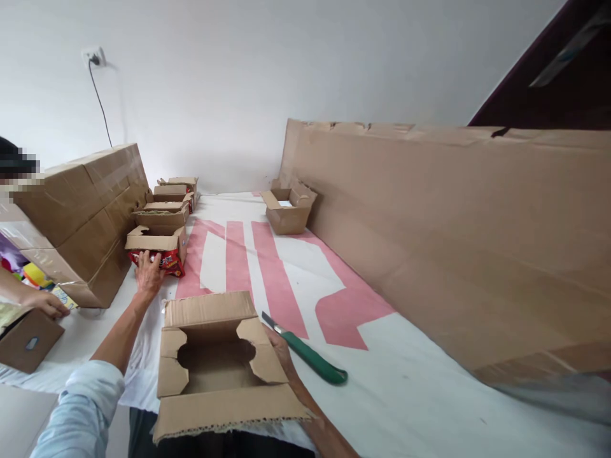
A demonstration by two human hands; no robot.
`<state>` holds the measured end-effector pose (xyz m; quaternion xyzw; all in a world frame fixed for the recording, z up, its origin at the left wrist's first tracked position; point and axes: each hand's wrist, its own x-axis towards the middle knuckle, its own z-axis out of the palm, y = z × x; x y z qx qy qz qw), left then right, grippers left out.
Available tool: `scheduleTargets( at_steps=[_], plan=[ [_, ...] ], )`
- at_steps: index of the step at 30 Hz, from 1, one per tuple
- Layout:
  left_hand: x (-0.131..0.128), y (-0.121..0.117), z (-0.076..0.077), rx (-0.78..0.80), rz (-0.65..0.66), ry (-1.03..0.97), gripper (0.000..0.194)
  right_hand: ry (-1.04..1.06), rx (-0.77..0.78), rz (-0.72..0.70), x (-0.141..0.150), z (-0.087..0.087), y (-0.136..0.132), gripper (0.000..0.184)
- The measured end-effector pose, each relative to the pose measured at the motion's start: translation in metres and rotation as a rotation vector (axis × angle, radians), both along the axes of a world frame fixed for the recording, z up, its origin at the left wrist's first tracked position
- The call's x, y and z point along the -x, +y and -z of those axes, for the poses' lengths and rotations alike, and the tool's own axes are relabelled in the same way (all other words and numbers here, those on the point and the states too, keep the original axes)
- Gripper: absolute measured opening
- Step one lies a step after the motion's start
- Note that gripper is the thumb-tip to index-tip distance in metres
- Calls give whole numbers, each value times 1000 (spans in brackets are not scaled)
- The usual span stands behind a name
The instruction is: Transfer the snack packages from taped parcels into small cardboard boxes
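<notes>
My left hand [149, 275] reaches forward with its fingers bent over a shiny red packet [170, 261]. That packet lies against the near side of a small cardboard box [155, 240]. Close to me stands an open cardboard box [224, 407], its flaps folded outward and its inside bare. My right hand [279, 346] holds this box at its right side; the flap hides part of the fingers. Just right of that hand, a green-handled utility knife [315, 359] lies on the cloth with its blade pointing away to the left.
Several open boxes [165, 207] line up at the left back. One more open box [289, 213] stands by a tall cardboard panel [429, 242] on the right. At left, a co-worker's hand [48, 304] is beside a box [31, 340], before a large taped carton [90, 216].
</notes>
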<state>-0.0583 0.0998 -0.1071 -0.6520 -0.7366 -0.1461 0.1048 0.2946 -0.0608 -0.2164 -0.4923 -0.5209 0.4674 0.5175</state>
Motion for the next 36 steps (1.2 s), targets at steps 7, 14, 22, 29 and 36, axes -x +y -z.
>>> scheduleTargets(
  at_steps=[7,14,22,29,36],
  plan=[
    [13,-12,-8,-30,53,24,53,152,-34,-37,3,-7,-2,41],
    [18,-21,-12,-58,47,52,49,153,-68,-33,4,-4,1,49],
    [20,-22,-22,19,32,147,48,156,-80,-37,4,-4,1,50],
    [11,2,-26,127,79,228,48,153,-85,-34,4,-5,1,47],
    [16,25,-36,208,58,254,36,146,-77,-38,3,-5,1,45]
  ],
)
